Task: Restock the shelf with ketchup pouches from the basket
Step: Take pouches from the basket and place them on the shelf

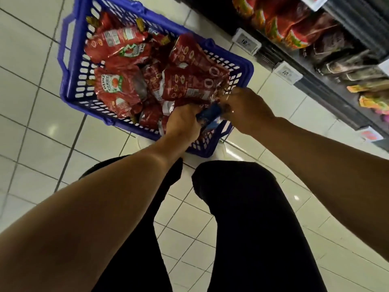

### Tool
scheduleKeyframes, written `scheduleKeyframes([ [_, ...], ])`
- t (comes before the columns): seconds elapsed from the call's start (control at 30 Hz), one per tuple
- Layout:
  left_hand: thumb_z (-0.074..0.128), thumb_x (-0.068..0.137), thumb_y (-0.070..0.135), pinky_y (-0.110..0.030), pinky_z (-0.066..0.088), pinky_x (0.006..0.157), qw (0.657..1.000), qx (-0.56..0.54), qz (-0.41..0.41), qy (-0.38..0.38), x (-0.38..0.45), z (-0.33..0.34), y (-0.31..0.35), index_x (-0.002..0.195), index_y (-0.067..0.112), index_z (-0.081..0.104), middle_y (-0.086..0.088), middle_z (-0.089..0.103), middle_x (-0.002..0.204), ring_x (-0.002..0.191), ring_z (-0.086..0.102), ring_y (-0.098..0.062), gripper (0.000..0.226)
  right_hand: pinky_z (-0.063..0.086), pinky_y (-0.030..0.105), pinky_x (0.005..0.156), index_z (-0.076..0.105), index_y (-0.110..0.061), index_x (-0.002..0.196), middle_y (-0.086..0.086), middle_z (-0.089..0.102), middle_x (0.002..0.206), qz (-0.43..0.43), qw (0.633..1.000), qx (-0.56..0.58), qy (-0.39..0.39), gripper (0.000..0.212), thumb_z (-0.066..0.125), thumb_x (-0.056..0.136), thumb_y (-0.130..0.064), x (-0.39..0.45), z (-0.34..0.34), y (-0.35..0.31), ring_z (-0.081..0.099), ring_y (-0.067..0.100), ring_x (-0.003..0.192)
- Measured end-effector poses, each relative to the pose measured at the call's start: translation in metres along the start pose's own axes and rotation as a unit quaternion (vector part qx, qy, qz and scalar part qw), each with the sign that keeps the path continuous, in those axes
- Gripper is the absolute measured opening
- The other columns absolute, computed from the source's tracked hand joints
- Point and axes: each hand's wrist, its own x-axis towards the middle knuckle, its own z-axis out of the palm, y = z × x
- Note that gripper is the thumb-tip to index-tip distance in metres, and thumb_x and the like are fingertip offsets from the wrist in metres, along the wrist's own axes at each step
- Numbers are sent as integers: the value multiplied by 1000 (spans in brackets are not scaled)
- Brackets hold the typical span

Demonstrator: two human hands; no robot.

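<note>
So there's a blue plastic lattice basket sitting on the pale tiled floor, piled with shiny red foil ketchup pouches, some face up with the Heinz label showing, others flipped to the back. Both hands are down at the near right corner of the basket. The left hand has its fingers curled down into the pile, gripping the edge of a red pouch, though which one is hard to make out. The right hand is just beside it, fingers bent around the bottom edge of a big red pouch that's tilted up above the rest. Between the two hands there's a small blue packet-like thing, too blurry to identify. On the right, the dark store shelf already has red pouches on it, with white price tags along its edge. Black trousers fill the bottom.
</note>
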Motion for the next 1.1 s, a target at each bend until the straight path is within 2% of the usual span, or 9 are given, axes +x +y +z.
scheduleKeyframes([
  [0.1, 68, 93, 28, -34, 54, 74, 998, -50, 27, 37, -35, -50, 9, 108, 20, 77, -10, 76, 98, 88, 69, -29, 19, 44, 26, 77, 69, -15, 106, 10, 61, 105, 34, 994, 77, 74, 19, 72, 89, -20, -51, -33, -22, 55, 20, 89],
  [0.2, 67, 94, 24, -7, 36, 54, 993, -109, 43, 31, -78, -111, 28, 102, 13, 78, -2, 70, 71, 60, 57, -1, 17, 33, 2, 76, 70, -15, 102, 5, 62, 98, 63, 977, 127, 161, 20, 76, 85, -23, -106, -90, -46, 50, 7, 83],
  [0.37, 51, 104, 28, -29, 48, 65, 962, -269, -6, -34, -152, -227, 84, 78, 21, 63, -9, 66, 77, 67, 61, -15, 29, 54, 17, 79, 65, -19, 104, 14, 66, 104, 3, 939, 279, 202, 24, 77, 84, -16, -179, -213, -83, 68, 22, 95],
  [0.5, 43, 106, 32, -54, 56, 92, 888, -447, 42, -101, -213, -312, 127, 115, 0, 62, -29, 66, 118, 109, 66, -44, 39, 50, 10, 75, 63, -38, 93, -19, 65, 91, -23, 895, 392, 210, 20, 70, 86, -21, -225, -299, -127, 63, -3, 84],
  [0.57, 40, 108, 30, -48, 60, 83, 859, -494, 65, -116, -237, -345, 147, 118, -1, 62, -25, 70, 114, 102, 70, -38, 39, 48, 26, 69, 60, -28, 93, -10, 58, 79, -42, 856, 449, 253, 17, 65, 92, -12, -239, -329, -148, 55, 12, 73],
  [0.67, 45, 107, 26, -27, 59, 67, 822, -542, 95, -146, -261, -378, 171, 109, 11, 72, -7, 77, 100, 83, 75, -19, 31, 46, 24, 64, 51, -19, 87, -11, 55, 68, -30, 818, 471, 328, 15, 63, 94, -13, -256, -366, -180, 52, 4, 64],
  [0.8, 49, 105, 32, -44, 57, 81, 804, -545, 127, -201, -281, -402, 194, 120, 18, 70, -8, 71, 121, 101, 69, -26, 29, 51, 41, 77, 61, -18, 84, 2, 63, 87, -3, 801, 441, 405, 15, 72, 89, -29, -284, -409, -216, 58, 13, 80],
  [0.97, 46, 105, 31, -42, 53, 98, 813, -501, 201, -216, -307, -408, 230, 117, 28, 73, 0, 70, 127, 119, 64, -20, 30, 37, 23, 55, 51, -23, 66, -10, 51, 61, 19, 749, 460, 476, 31, 69, 88, -36, -333, -442, -232, 42, 7, 58],
  [1.1, 49, 103, 30, -52, 55, 95, 744, -567, 206, -287, -329, -402, 266, 120, 22, 71, -3, 70, 125, 115, 67, -25, 29, 43, 31, 63, 60, -19, 75, 3, 58, 71, 44, 668, 540, 510, 30, 73, 81, -45, -367, -446, -230, 49, 18, 66],
])
